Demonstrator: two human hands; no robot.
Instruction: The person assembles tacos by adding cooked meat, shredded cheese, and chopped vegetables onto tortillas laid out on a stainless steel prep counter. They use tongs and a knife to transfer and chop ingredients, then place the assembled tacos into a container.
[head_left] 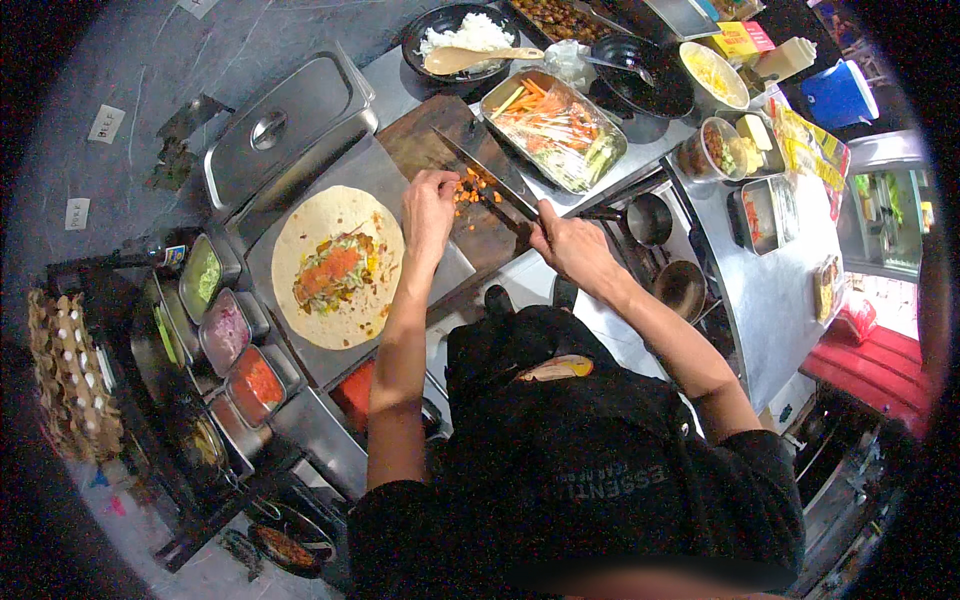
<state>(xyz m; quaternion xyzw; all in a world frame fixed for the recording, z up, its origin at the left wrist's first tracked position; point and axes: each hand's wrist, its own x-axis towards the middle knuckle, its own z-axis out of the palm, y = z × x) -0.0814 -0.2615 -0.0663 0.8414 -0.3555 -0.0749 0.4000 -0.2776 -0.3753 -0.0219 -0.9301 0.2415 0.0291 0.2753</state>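
My right hand [575, 247] is wrapped round the handle of a large kitchen knife [480, 168]. Its long blade lies slantwise over a dark wooden cutting board [425, 135]. Beside the blade are small diced orange pieces [474, 188], which look like carrot. My left hand [432, 205] is at these pieces with its fingers drawn together; whatever is in them is hidden. Left of that hand a large flour tortilla [300, 215] lies flat, topped in the middle with a heaped filling [340, 270] of meat, shredded greens and orange bits.
Metal tubs of chopped greens [203, 275], onion [226, 332] and tomato [256, 385] stand at the left. Beyond the board are a tray of cut vegetables [555, 130] and a black rice bowl [415, 45]. A steel lid [300, 110] leans back left; egg cartons [70, 380] stand far left.
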